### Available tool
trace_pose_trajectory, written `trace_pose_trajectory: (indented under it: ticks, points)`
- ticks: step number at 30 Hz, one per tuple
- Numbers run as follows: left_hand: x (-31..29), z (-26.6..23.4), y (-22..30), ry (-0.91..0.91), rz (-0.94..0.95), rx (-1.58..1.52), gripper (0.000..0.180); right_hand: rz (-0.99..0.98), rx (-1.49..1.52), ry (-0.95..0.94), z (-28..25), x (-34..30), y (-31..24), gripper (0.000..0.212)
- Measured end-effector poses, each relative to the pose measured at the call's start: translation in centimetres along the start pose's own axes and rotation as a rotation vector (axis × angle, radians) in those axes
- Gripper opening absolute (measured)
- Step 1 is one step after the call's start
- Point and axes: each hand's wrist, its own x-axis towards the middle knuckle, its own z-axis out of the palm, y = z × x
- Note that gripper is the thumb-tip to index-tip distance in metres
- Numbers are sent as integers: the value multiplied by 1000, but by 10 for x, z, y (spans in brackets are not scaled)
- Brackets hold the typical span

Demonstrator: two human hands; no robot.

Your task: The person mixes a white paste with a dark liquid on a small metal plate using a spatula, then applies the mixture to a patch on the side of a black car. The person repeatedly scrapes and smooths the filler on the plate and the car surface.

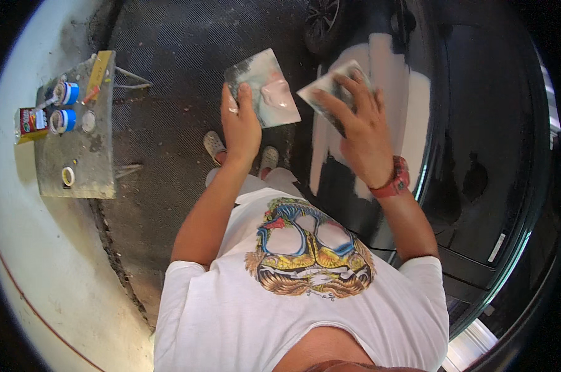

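Note:
My left hand (242,133) grips a flat, square mixing board (250,69) by its near left edge, thumb on top. A glossy lump of pale pink putty (278,94) lies on the board's right half, over grey and white smears. To the right, my right hand (368,139) holds a thin, flat putty spreader (325,80), its fingers spread across the smeared face. The spreader's left corner is close to the board, with a small gap between them. Beyond it is a dark car (472,118) with pale patches of filler (418,102) on its side.
At the left, a worn table (75,155) carries blue-and-white tins (70,94), a round lid (89,121), a yellow tape roll (68,177) and a long yellow box (98,73). A red-and-yellow can (32,121) stands at its far left edge, beside a pale wall (20,229).

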Motion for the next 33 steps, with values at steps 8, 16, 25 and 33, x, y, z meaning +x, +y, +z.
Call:
trace_pose_trajectory:
  ticks: [8, 16, 25, 33]
  points:
    - [-33, -19, -55, 416, -301, -678, 43, -279, 148, -379, 26, -55, 54, 51]
    - [-123, -116, -145, 756, -295, -624, 40, -270, -307, -523, -62, -68, 243, 56]
    - [-186, -114, -201, 815, -393, -753, 39, -626, -504, -955, -27, -119, 182, 48]
    - [-178, -74, -162, 865, -433, -697, 39, -591, -434, -1020, 1, -162, 172, 28]
